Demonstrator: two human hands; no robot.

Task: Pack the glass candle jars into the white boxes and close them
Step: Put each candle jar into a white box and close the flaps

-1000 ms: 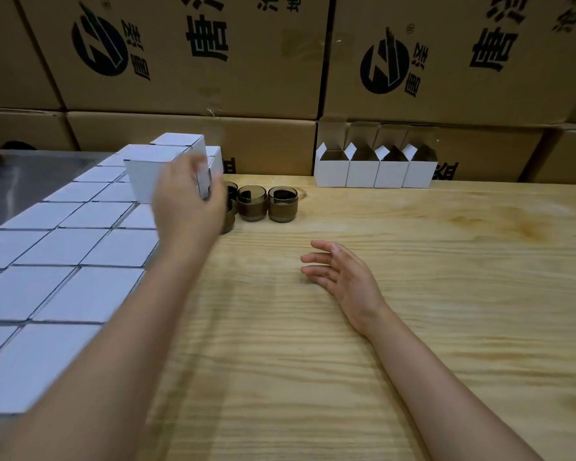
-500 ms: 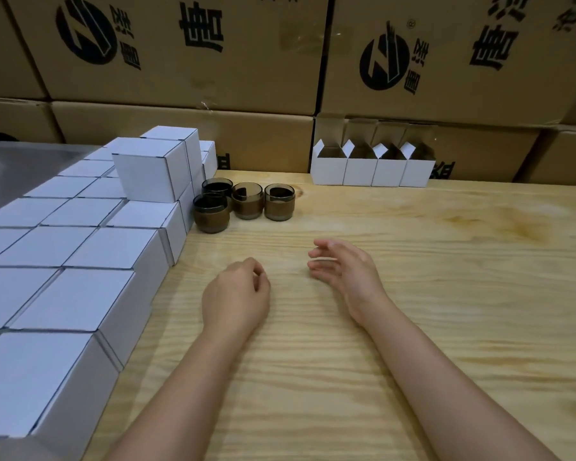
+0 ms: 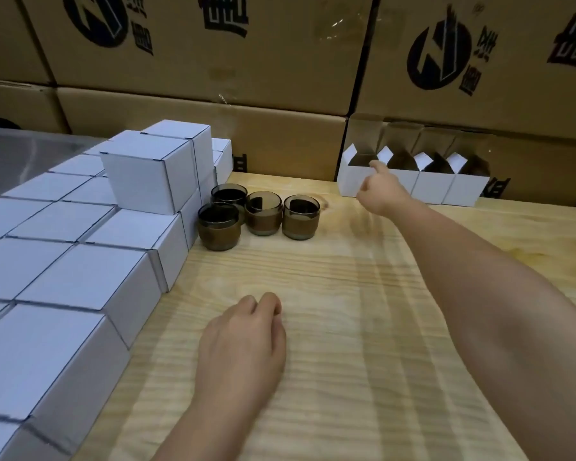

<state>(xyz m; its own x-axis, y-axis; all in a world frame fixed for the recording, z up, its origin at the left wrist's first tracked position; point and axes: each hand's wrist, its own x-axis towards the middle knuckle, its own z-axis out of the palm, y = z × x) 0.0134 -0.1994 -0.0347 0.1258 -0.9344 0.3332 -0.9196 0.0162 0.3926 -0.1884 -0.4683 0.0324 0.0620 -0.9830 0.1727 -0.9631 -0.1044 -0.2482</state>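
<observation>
left hand (image 3: 243, 341) low and near, knuckles up, fingers curled loosely inward, thumb tucked beside index; empty. left forearm bare, running down toward bottom edge. right arm stretched far forward, bare forearm angled from lower right toward upper centre. right hand (image 3: 381, 191) blurred, index finger extended, other fingers loosely bent; grip holds nothing.

The pale wooden table (image 3: 363, 327) was marked by fine parallel grain lines and an amber knot patch near its right edge. The four small round glass candle jars (image 3: 261, 216) were tinted smoky brown, with darker rims and tan wax inside. The closed cube-shaped cardboard boxes (image 3: 80, 261) were shown in plain white with thin dark seams, as were the four open-topped white boxes (image 3: 426, 186). The large brown corrugated cartons (image 3: 213, 61) were printed with black round logos and black characters.
</observation>
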